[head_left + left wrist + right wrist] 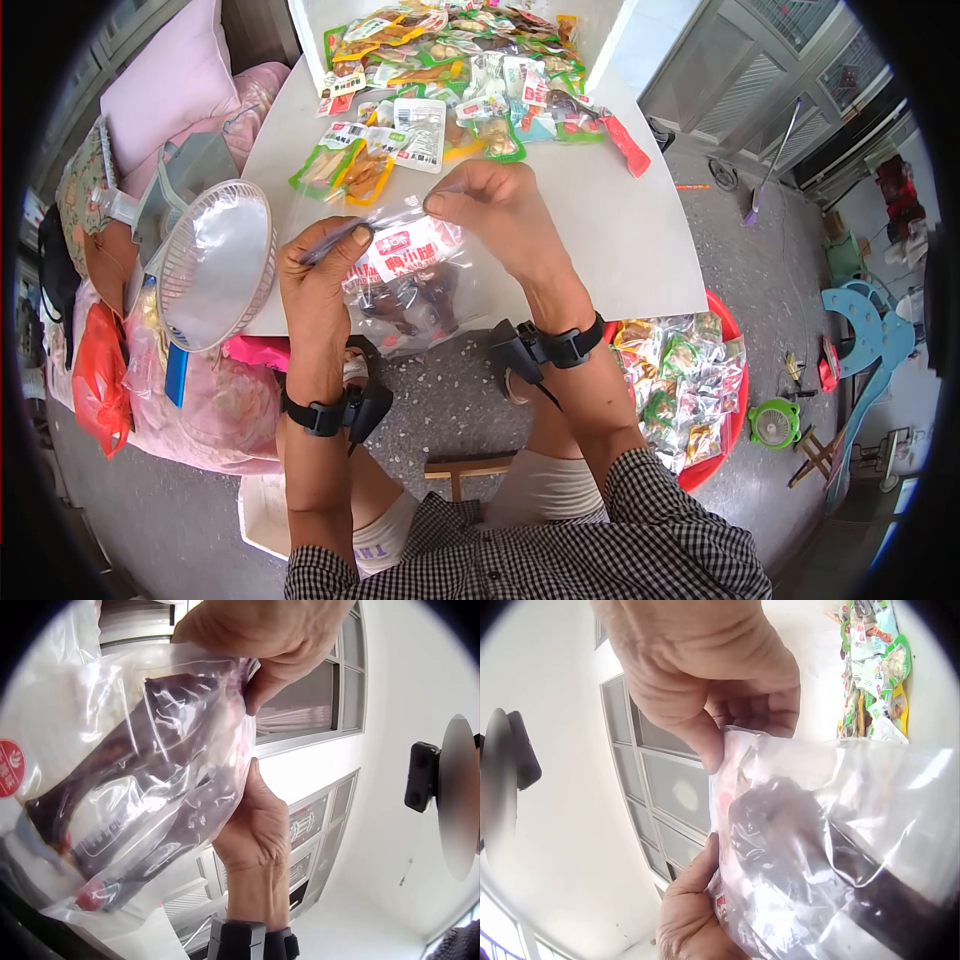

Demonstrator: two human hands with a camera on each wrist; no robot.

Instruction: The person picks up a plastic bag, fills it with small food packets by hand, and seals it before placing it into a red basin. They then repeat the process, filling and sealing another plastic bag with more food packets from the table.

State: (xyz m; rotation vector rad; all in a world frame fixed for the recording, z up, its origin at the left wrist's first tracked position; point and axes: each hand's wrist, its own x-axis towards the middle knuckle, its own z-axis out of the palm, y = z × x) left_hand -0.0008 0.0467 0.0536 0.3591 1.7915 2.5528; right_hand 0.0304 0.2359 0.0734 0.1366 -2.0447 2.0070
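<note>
A clear plastic bag with a white and red printed label hangs between my two hands, over the table's front edge. My left hand pinches its top edge at the left, thumb on the near side. My right hand pinches the same edge further right. Dark brown pieces in shiny wrap show through the bag in the left wrist view. From the right wrist, the bag fills the lower right, with the right hand above and the left hand below.
Many coloured food packets are heaped at the back of the white table, inside a white box. A white plastic basket stands at the left. On the floor at right, a red basin holds many packed bags.
</note>
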